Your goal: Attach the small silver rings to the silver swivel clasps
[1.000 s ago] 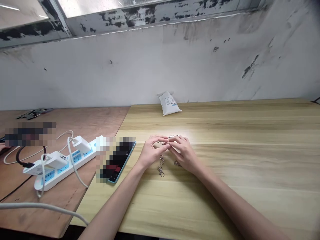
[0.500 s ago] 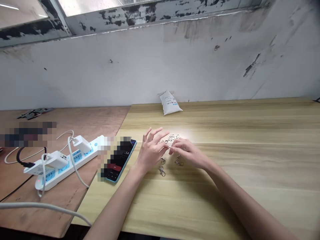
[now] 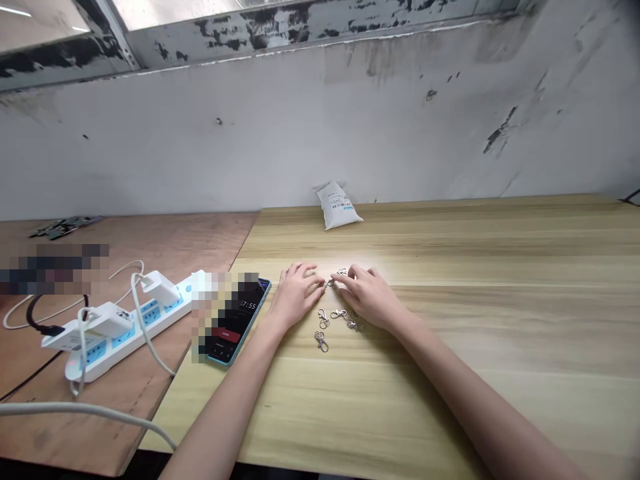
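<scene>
Between my fingertips is a small silver key-ring clasp (image 3: 329, 283), partly hidden. My left hand (image 3: 297, 295) has its thumb and forefinger closed at the left end of it, with the other fingers curled above the table. From the other side, my right hand (image 3: 369, 295) pinches at the same clasp. Behind the right fingertips shows a pile of silver clasps (image 3: 342, 272), partly covered. Nearer to me lie a single clasp (image 3: 339, 314), another clasp with a ring (image 3: 324, 319), one more clasp (image 3: 321, 342) and a small cluster of clasps (image 3: 355, 325) beneath my right hand.
A phone (image 3: 235, 320) in a blue case lies left of my left forearm. Beyond it, a white power strip (image 3: 145, 327) with plugged-in chargers and cables crosses the brown board (image 3: 200, 233). A white packet (image 3: 340, 205) stands by the wall at the back of the wooden table (image 3: 480, 267).
A clasp now lies on the table below my hands. My left hand has lowered and its spread fingers have curled in. Both hands have come to another clasp beside the pile.
</scene>
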The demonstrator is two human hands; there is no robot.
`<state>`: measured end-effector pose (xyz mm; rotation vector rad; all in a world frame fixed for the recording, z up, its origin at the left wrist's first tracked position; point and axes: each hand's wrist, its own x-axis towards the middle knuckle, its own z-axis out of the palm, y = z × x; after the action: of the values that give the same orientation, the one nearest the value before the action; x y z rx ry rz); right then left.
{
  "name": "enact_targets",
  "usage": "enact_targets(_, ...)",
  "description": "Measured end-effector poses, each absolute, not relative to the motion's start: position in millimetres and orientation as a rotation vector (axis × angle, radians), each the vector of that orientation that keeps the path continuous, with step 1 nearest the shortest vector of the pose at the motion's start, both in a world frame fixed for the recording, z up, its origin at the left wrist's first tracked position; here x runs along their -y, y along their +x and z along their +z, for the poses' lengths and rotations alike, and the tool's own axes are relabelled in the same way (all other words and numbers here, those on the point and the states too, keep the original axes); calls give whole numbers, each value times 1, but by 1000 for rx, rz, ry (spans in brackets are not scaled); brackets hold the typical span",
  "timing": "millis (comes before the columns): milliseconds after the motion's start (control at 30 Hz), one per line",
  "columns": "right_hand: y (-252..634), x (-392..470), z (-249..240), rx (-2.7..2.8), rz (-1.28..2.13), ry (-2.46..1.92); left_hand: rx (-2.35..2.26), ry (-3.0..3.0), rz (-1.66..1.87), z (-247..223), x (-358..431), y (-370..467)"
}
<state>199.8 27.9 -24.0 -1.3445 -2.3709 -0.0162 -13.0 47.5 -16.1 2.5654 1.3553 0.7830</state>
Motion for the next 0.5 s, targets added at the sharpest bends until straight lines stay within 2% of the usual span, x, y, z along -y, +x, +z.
enact_targets(133,191,-28,-21,2386,-144,-1401,-1348,2686,755,-21,-53,-8)
enact_targets(500,192,-29,-20,2371,-184,-1425,-1382,2704,778,-8,-52,-18)
